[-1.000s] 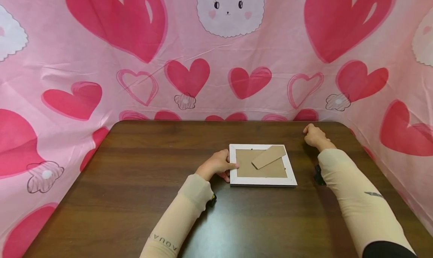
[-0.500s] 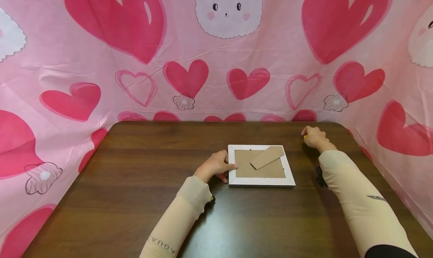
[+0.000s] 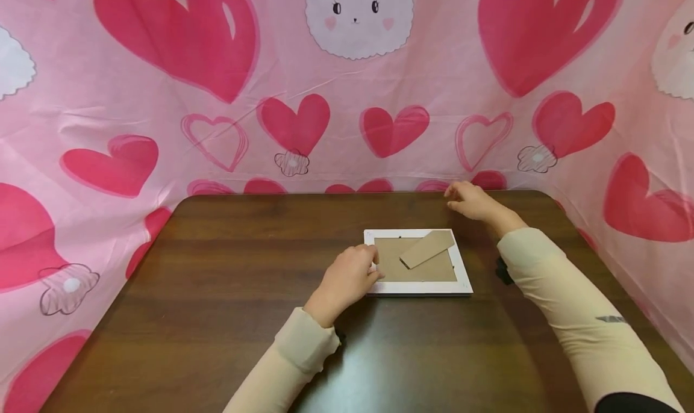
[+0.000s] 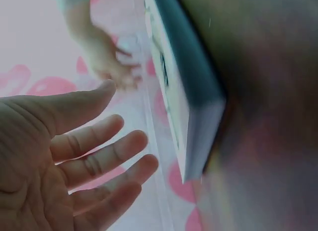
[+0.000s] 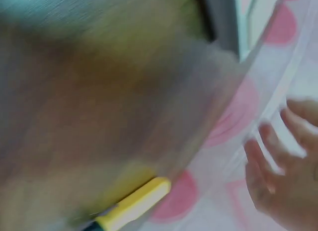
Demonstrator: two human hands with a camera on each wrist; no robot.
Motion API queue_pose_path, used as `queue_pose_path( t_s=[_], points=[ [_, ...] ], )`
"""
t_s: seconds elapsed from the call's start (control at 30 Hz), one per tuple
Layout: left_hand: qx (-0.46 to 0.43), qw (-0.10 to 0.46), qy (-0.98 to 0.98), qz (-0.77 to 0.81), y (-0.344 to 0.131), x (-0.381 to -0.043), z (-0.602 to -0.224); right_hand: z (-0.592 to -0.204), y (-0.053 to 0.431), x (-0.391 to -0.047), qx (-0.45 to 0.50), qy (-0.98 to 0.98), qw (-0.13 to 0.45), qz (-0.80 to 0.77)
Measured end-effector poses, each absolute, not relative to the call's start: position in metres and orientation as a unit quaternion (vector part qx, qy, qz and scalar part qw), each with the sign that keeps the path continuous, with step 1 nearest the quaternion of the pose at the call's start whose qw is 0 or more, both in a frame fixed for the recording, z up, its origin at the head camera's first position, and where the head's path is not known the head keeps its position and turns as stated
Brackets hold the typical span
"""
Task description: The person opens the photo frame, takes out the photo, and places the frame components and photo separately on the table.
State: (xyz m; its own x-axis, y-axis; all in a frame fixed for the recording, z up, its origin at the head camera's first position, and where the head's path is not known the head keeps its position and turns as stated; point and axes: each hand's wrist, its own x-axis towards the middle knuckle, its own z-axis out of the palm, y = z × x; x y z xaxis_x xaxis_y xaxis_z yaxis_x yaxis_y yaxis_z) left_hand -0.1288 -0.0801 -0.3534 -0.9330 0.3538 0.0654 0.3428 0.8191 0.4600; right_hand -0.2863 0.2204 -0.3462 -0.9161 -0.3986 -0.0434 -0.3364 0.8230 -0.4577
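Observation:
A white picture frame (image 3: 420, 288) lies face down on the table, its brown backing board (image 3: 387, 268) upward and a cardboard easel leg (image 3: 428, 249) slanting across it. Over the frame's left edge is my left hand (image 3: 347, 274), fingers spread and loosely bent. In the left wrist view a gap separates those fingers from the frame (image 4: 205, 126). Beyond the frame's far right corner my right hand (image 3: 477, 202) is raised with nothing in it. The right wrist view shows a yellow-handled tool (image 5: 136, 203) lying on the table, apart from my right hand (image 5: 293, 186); its dark far end is cut off.
The brown wooden table (image 3: 244, 250) has rounded far corners. A pink cloth (image 3: 347, 142) with hearts hangs behind it and along both sides. The yellow-handled tool does not show in the head view.
My left hand has let go of the frame's left edge and lifted. The right hand has let go of the yellow-handled tool, opened and moved left toward the frame. The frame lies still.

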Motion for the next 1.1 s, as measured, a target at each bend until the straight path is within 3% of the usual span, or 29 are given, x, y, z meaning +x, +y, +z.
queue_pose_path(
  t_s=[0.1, 0.33, 1.1],
  points=[
    [0.227, -0.005, 0.951, 0.210, -0.071, -0.120, -0.356, -0.344, 0.205, -0.282, -0.258, 0.928, 0.119, -0.242],
    [0.285, -0.031, 0.952, 0.110, -0.056, -0.109, -0.364, -0.350, 0.188, -0.273, -0.268, 0.909, 0.204, -0.246],
    [0.286, -0.097, 0.950, 0.084, -0.053, -0.112, -0.375, -0.362, 0.191, -0.270, -0.285, 0.902, 0.223, -0.237]
  ],
)
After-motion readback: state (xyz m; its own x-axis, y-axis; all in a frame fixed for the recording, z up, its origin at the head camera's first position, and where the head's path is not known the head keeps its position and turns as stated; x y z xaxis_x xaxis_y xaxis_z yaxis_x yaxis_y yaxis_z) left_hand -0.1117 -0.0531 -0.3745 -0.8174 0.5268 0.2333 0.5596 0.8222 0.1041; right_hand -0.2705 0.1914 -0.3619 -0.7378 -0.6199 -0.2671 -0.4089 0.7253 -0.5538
